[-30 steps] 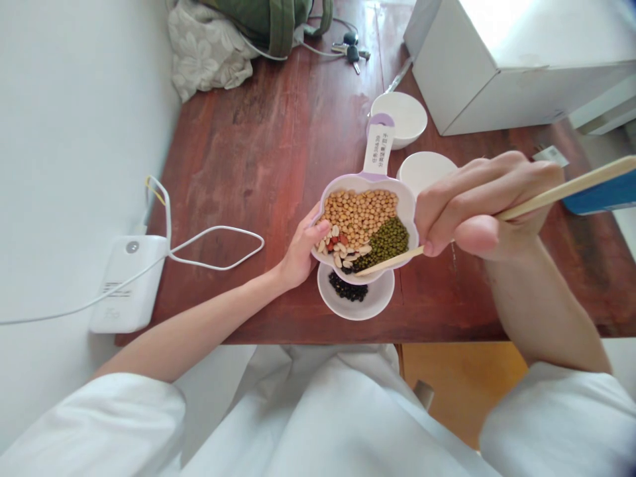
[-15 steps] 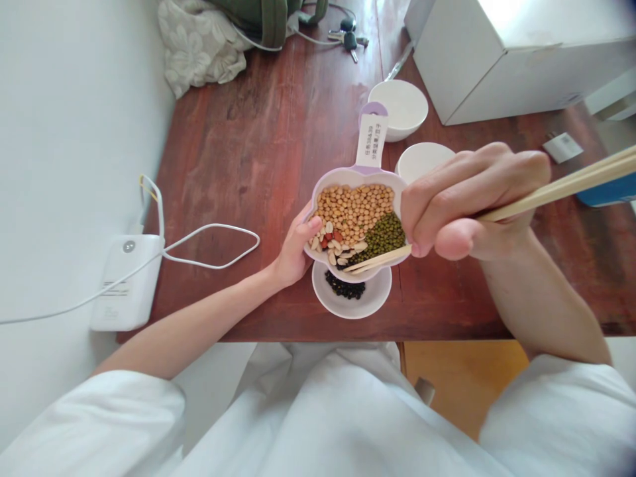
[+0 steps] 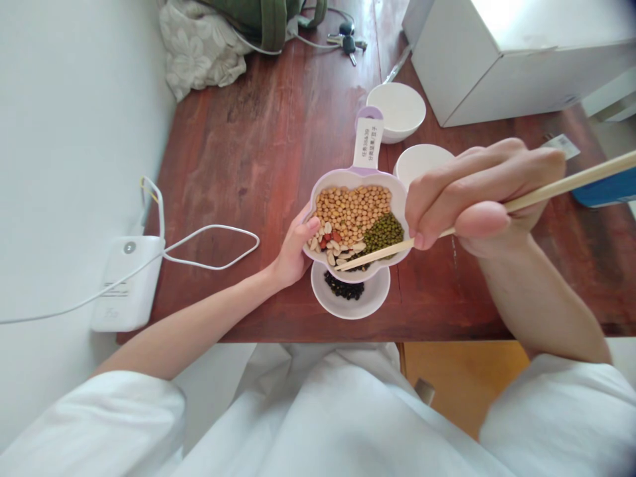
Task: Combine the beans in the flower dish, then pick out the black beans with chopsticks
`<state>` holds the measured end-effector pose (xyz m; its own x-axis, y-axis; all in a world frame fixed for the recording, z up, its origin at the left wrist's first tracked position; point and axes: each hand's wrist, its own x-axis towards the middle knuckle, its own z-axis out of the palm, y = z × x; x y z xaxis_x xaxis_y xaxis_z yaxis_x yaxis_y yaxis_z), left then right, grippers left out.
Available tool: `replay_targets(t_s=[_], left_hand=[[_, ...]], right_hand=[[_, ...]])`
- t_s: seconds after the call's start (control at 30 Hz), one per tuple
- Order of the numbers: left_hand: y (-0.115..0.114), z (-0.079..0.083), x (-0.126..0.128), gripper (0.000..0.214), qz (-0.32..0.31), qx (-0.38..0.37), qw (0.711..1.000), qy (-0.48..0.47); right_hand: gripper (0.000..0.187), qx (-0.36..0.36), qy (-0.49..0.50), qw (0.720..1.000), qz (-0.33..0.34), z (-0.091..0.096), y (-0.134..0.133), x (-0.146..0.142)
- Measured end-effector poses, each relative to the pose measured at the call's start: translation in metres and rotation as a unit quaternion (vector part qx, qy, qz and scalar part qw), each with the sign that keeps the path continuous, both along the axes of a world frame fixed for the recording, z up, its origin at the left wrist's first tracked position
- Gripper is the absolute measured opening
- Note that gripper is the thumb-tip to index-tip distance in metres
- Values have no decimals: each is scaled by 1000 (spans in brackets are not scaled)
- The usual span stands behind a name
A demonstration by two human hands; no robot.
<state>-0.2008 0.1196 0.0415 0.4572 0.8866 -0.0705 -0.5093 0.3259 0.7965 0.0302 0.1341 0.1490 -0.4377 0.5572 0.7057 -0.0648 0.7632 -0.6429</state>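
My left hand [image 3: 294, 250] grips the left rim of a white and lilac flower-shaped dish [image 3: 316, 189], thumb over the edge. In the dish lie soybeans [image 3: 352, 209], green mung beans [image 3: 385, 232], pale and red peanuts [image 3: 335, 248] and some black beans at the near edge. Wooden chopsticks [image 3: 382, 254] are pinched in my right hand [image 3: 477, 199], their tips together by the peanuts and black beans. Beneath the dish's near rim, partly covered, stands a small white bowl [image 3: 350, 308] with black beans [image 3: 344, 286] in it.
Two white bowls [image 3: 397, 109] [image 3: 420, 162] stand beyond, the nearer partly behind my right hand. A large white box [image 3: 457, 79] is at back right. Keys [image 3: 348, 45] and a green bag [image 3: 248, 16] lie at the back. A white power bank [image 3: 128, 285] with a looped cable is at left.
My right hand has shifted slightly to the right, and the chopsticks lie at a changed angle, tips moved a little left in the dish. My left hand still holds the dish.
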Motion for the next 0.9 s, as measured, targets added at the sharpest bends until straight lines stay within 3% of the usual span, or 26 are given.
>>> replay_targets(t_s=[0.73, 0.9], left_hand=[[2, -3, 0, 53, -3, 14, 1000, -10], [2, -3, 0, 62, -4, 12, 1000, 0]], right_hand=[[57, 4, -19, 1000, -6, -3, 3, -1], [54, 16, -10, 1000, -16, -8, 4, -1]])
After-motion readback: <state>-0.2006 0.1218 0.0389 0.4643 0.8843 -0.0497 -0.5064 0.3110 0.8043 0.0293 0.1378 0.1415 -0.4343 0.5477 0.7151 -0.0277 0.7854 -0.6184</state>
